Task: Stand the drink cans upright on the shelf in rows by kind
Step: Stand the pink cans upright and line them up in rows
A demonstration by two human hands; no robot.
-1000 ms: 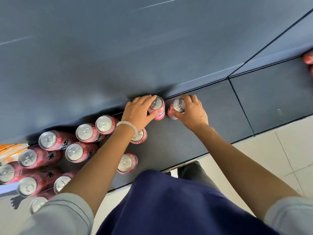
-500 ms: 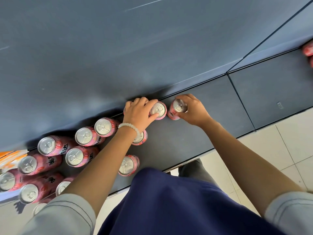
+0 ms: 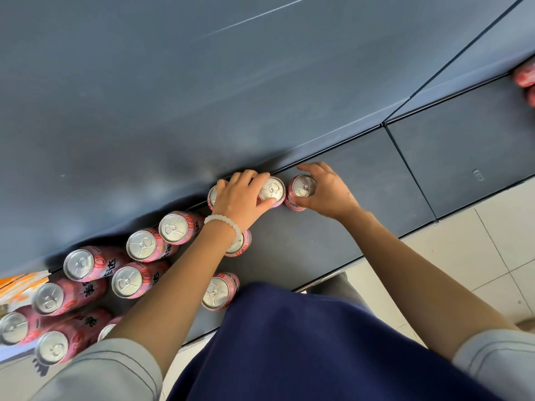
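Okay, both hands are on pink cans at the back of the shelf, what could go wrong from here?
1. The left hand and right hand each grip a pink drink can with a silver top side by side; a nudge could tip either one.
2. The left forearm passes right over another pink can, so pulling back might knock it.
3. One pink can stands near the front edge of the dark grey shelf and might fall.

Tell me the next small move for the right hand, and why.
Probably let go: the right hand grips a pink can already upright at the shelf's back edge, beside the can the left hand holds, so the row looks closed.
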